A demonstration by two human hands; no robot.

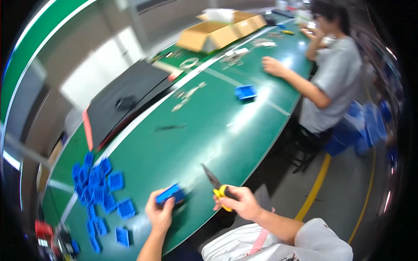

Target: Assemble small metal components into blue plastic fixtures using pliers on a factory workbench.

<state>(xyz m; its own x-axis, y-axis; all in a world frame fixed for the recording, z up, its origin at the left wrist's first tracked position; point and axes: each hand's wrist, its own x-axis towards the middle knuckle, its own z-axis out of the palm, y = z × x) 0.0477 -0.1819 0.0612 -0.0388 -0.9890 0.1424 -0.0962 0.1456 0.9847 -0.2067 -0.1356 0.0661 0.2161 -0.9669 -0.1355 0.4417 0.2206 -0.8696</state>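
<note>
My left hand (pixel 157 213) is closed around a small blue plastic box (pixel 170 194), held over the near edge of the green table (pixel 209 143). To its right, my right hand (pixel 244 203) grips long-nose pliers (pixel 212 177) by their yellow and black handles. The dark jaws point up and away to the left, apart from the box. Left of my left hand lies a loose heap of similar blue boxes (pixel 96 185), with several single ones (pixel 126 209) spread beside it.
A co-worker (pixel 335 74) in grey sits at the table's far right, near another blue box (pixel 246 92). Small metal parts (pixel 189 95) and dark tweezers (pixel 170 127) lie on the table. Beyond are a black mat (pixel 130 98) and open cardboard boxes (pixel 213 37).
</note>
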